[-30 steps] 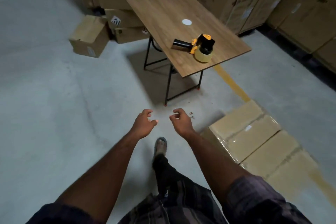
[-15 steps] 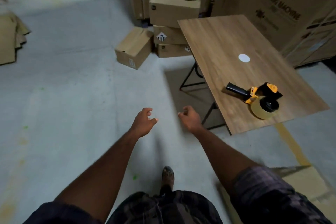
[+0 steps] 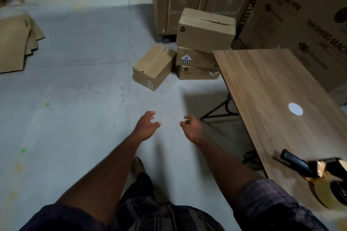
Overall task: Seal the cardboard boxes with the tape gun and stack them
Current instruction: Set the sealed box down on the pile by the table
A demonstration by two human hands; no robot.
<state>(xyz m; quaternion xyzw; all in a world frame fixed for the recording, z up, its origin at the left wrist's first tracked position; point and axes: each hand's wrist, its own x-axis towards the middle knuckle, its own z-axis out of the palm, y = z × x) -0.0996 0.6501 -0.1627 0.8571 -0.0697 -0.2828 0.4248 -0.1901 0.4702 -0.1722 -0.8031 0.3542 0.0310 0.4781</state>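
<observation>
- The loose cardboard box [image 3: 154, 65] sits on the concrete floor, skewed, just beside a stack of three boxes [image 3: 197, 58] off the table's far corner.
- I judge it stiff in the walls but soft at the flaps. It is probably light enough for two hands, though I cannot tell what is inside.
- I would take it low, with my palms on two opposite sides near the bottom edges, and not by the top flaps, which could fold.
- The top box of the stack [image 3: 205, 30] shows a slightly gaping seam, so it likely still needs tape.
- The tape gun [image 3: 317, 176] lies at the near end of the table [image 3: 262, 84], partly cut off by the frame. Its black handle points toward the edge beside me.
- It looks rigid, and the handle is the place to grip, clear of the tan roll and the cutter end.
- My left hand [image 3: 146, 124] and right hand [image 3: 191, 127] hang apart over the floor, fingers loosely curled, holding nothing.
- Tall appliance cartons [image 3: 300, 15] stand behind the table, and flattened cardboard [image 3: 15, 43] lies far left.
</observation>
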